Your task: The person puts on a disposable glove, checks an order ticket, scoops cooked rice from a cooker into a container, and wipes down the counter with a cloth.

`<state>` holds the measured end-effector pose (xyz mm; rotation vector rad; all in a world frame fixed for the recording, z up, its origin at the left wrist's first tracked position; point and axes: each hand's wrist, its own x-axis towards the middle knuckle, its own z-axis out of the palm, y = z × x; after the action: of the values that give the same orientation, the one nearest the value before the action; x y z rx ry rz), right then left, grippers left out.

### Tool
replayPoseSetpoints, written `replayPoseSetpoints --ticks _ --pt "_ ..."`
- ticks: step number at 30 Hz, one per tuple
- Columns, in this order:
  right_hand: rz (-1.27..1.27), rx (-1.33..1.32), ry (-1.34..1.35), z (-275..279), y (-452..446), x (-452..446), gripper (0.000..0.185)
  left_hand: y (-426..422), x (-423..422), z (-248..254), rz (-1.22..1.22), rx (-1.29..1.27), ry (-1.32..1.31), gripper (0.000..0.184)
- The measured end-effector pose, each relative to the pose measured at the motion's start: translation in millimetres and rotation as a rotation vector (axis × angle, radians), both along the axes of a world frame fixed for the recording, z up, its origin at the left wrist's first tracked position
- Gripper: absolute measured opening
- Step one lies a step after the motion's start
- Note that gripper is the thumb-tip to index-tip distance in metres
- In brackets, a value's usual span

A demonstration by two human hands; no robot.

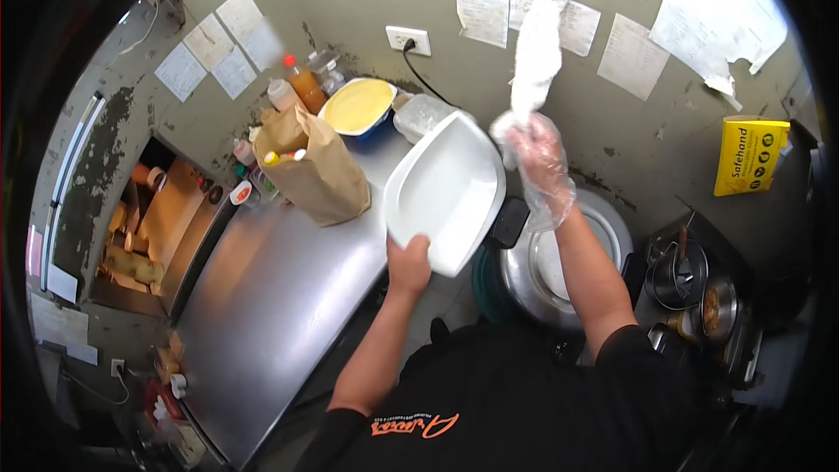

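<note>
A white square bowl (pixel 447 197) is tilted in front of my body, its inside showing. My left hand (pixel 409 264) is closed on its lower left rim, with the thumb on the inner side. My right hand (pixel 537 157), in a clear plastic glove, is closed on the lower end of a white cloth (pixel 538 48). The cloth hangs from a hook on the wall. Below my right hand is a large round metal pot (pixel 603 227) with a white lid-like disc, partly hidden by my forearm.
Left, a steel counter (pixel 271 297) carries a paper bag (pixel 316 170), bottles (pixel 304 86), a yellow-lidded tub (pixel 358 105) and a clear container (pixel 423 114). Pans (pixel 677 275) stand at the right. A black cord (pixel 428 80) runs from a wall socket (pixel 408 40).
</note>
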<state>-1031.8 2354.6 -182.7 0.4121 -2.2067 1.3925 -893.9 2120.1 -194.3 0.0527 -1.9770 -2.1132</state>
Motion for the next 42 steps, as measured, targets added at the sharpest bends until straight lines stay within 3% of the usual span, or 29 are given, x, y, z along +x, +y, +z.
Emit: replayPoseSetpoints --ticks 1,2,3,4,5,9,11,13,14,15,17,18,21,22,23,24,25,27,30,31,33,36,39,40,42 --pt "0.075 -0.058 -0.006 48 -32 39 0.02 7 -2 -1 -0.019 -0.041 0.028 0.054" --pt "0.103 0.282 0.219 42 -40 40 0.021 18 -4 6 -0.047 -0.078 0.031 0.056" --pt "0.089 0.547 0.734 23 -54 24 0.023 31 -9 18 -0.074 -0.113 0.054 0.057" --pt "0.002 0.214 0.408 17 -84 22 0.027 44 -10 25 -0.08 -0.036 0.117 0.059" --pt "-0.18 0.367 0.741 7 -83 -3 0.024 45 -9 27 -0.113 0.015 0.096 0.059" --pt "-0.216 0.289 0.269 42 -21 -36 0.015 33 12 32 -0.11 0.062 0.035 0.055" --pt "-0.281 0.319 0.61 35 16 -53 0.017 23 20 33 -0.075 0.118 -0.016 0.052" --pt "0.008 0.489 0.499 51 22 -14 0.019 23 20 52 -0.043 0.153 0.068 0.05" --pt "0.1 0.645 0.708 48 20 -7 0.018 19 19 59 -0.032 0.109 0.074 0.05" --pt "0.111 0.736 0.457 57 11 17 0.021 16 20 62 -0.028 0.058 0.074 0.051" --pt "0.15 0.679 0.338 31 15 12 0.017 23 15 61 0.045 -0.05 0.18 0.05" --pt "0.271 0.456 0.243 17 10 10 0.016 25 7 56 0.054 -0.076 0.258 0.05" --pt "0.297 0.506 0.651 9 -21 58 0.012 38 -25 22 0.067 -0.248 0.297 0.049" --pt "0.295 0.445 0.471 13 -30 70 0.013 41 -36 10 0.093 -0.315 0.292 0.049" --pt "0.314 0.393 0.291 18 -34 75 0.014 45 -41 7 0.14 -0.289 0.295 0.049" --pt "0.25 0.457 0.402 14 -35 62 0.014 48 -42 11 0.185 -0.226 0.308 0.049" --pt "0.16 0.515 0.509 9 -27 46 0.014 57 -36 29 0.26 0.091 0.364 0.047" --pt "-0.046 0.582 0.776 8 -2 6 0.013 52 -11 45 0.111 0.029 0.37 0.064" --pt "-0.005 0.579 0.469 42 0 23 0.014 50 6 37 -0.031 0.233 0.226 0.06" --pt "0.138 0.51 0.334 48 -11 34 0.015 49 3 36 -0.05 0.318 0.173 0.057" --pt "0.433 0.378 0.054 50 -30 55 0.018 56 -8 40 0.022 0.133 0.18 0.049" --pt "0.55 0.115 -0.004 27 -49 55 0.025 74 -31 43 0.092 0.067 0.299 0.048" --pt "0.189 0.663 0.43 -37 -10 -28 0.037 79 -24 49 0.099 0.112 0.303 0.053" --pt "0.05 0.922 0.446 -23 -5 -28 0.043 78 -16 47 0.087 0.115 0.273 0.055" --pt "-0.057 0.937 0.435 -4 -7 -31 0.042 73 -7 40 0.072 0.088 0.237 0.062"
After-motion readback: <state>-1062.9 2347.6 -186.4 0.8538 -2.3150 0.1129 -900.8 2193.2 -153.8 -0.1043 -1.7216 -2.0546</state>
